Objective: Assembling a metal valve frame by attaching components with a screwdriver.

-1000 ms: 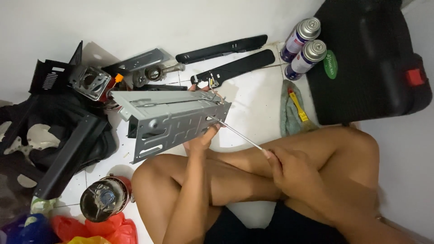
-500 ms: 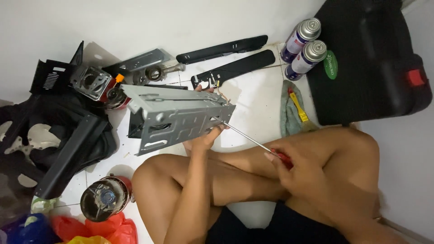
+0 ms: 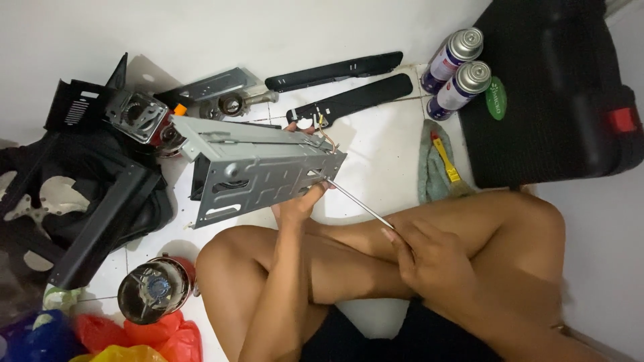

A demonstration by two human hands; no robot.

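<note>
Grey sheet-metal housing [image 3: 258, 173], pierced with slots and holes, is held tilted above the white tiled floor [image 3: 382, 157], left of centre and just beyond the crossed bare legs. It is gripped at its right end by the left hand [image 3: 300, 201], with fingers closed around the lower edge. A thin screwdriver [image 3: 355, 201] is clasped in the closed right hand [image 3: 429, 258], and its tip is set against the housing's right side.

A pale wall [image 3: 201, 33] bounds the floor at the far side. Two long black strips [image 3: 342, 84] lie near that wall. At the far right, two upright spray cans [image 3: 456, 70] with silver tops and purple-and-white bodies stand beside a black carry case [image 3: 550, 100] marked by a round green sticker [image 3: 495, 98] and a red latch [image 3: 622, 119]. A grey-green cloth [image 3: 433, 167] with a yellow-handled brush [image 3: 446, 157] lies nearer.
</note>
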